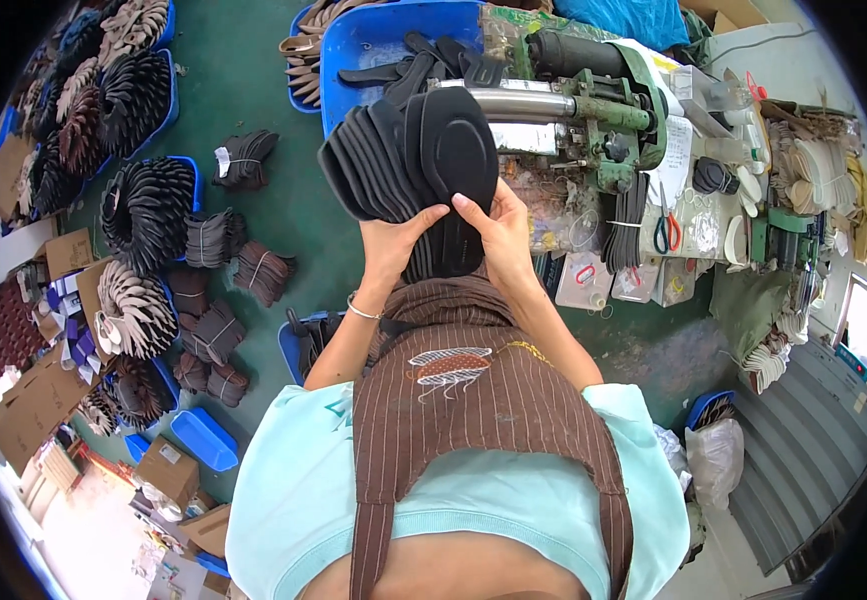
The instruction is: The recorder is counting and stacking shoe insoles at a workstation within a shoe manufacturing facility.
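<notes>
A fanned stack of black insoles [378,160] is held up above my lap, between both hands. My left hand [393,245] grips the stack's near left side, its thumb pressing on the top. From the right, my right hand [501,228] closes round the same stack, thumb lying on the front insole. That front insole shows an oval outline on its wide end. The fingers under the stack are mostly hidden. Just beyond stands a blue bin [363,50] with more loose black insoles [428,65] in it.
A green machine with a metal roller [513,104] stands right of the bin. Red-handled scissors [666,230] and a bundle of dark strips [625,225] lie on the bench. Tied insole bundles [215,333] and filled blue tubs [196,185] cover the floor at left.
</notes>
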The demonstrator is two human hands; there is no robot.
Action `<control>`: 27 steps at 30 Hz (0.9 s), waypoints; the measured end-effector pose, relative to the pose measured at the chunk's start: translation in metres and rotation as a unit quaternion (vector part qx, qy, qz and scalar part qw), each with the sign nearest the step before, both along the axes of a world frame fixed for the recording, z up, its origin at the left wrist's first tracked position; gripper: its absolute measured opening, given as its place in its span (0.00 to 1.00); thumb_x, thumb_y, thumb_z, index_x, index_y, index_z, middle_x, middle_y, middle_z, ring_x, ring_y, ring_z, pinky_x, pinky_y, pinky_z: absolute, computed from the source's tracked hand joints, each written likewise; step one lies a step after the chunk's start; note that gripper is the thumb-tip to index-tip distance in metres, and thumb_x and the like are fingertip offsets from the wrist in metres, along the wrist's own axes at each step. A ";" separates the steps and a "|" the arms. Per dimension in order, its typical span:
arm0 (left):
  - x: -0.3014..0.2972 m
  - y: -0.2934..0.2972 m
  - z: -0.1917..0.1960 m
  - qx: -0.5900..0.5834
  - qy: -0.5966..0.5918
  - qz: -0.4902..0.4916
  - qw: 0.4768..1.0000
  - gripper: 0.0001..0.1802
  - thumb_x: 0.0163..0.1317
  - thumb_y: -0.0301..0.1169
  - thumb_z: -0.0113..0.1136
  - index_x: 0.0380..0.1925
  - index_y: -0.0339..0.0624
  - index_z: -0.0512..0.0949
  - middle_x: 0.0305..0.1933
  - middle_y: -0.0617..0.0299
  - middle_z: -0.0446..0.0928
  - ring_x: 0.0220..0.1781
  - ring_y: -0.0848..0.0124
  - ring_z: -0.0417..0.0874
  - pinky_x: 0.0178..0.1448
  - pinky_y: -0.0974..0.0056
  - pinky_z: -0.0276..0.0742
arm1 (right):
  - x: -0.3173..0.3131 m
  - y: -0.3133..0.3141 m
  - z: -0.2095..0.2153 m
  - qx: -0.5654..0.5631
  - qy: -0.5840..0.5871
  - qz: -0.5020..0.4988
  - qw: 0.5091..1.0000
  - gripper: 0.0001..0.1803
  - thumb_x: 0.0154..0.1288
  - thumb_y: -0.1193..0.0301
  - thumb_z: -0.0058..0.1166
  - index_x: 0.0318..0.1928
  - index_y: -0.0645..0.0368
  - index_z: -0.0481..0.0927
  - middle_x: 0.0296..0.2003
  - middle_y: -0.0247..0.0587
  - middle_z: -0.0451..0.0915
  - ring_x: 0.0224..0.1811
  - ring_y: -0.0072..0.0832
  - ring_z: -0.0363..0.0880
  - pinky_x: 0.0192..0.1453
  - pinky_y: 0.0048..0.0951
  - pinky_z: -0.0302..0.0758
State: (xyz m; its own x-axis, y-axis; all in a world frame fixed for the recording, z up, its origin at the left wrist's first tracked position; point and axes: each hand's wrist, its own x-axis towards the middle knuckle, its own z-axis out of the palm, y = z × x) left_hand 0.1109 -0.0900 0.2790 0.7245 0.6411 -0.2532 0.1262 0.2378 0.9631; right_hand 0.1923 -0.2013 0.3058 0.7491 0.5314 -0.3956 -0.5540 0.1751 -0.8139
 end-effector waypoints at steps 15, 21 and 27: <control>-0.015 0.026 -0.012 -0.314 -0.079 -0.021 0.946 0.23 0.55 0.25 0.53 0.50 0.23 0.68 0.49 0.45 0.75 0.49 0.58 0.79 0.55 0.56 0.77 | 0.048 -0.031 -0.056 -0.025 -0.094 -0.105 0.990 0.12 0.59 0.79 0.56 0.44 0.66 0.76 0.37 0.38 0.81 0.37 0.21 0.79 0.44 0.23 0.74; -0.012 0.016 -0.004 -0.306 -0.066 -0.017 0.950 0.23 0.52 0.21 0.57 0.50 0.29 0.69 0.46 0.51 0.77 0.44 0.61 0.82 0.51 0.59 0.80 | 0.037 -0.042 -0.071 -0.100 0.070 -0.066 0.990 0.09 0.65 0.75 0.49 0.43 0.68 0.74 0.34 0.48 0.81 0.32 0.29 0.82 0.35 0.27 0.79; -0.009 0.008 -0.004 -0.195 -0.002 -0.069 0.978 0.28 0.48 0.23 0.66 0.51 0.30 0.69 0.48 0.50 0.75 0.47 0.64 0.80 0.52 0.63 0.77 | 0.006 -0.011 -0.018 -0.103 0.023 0.084 0.991 0.11 0.62 0.67 0.57 0.40 0.60 0.77 0.34 0.33 0.80 0.31 0.14 0.74 0.32 0.18 0.70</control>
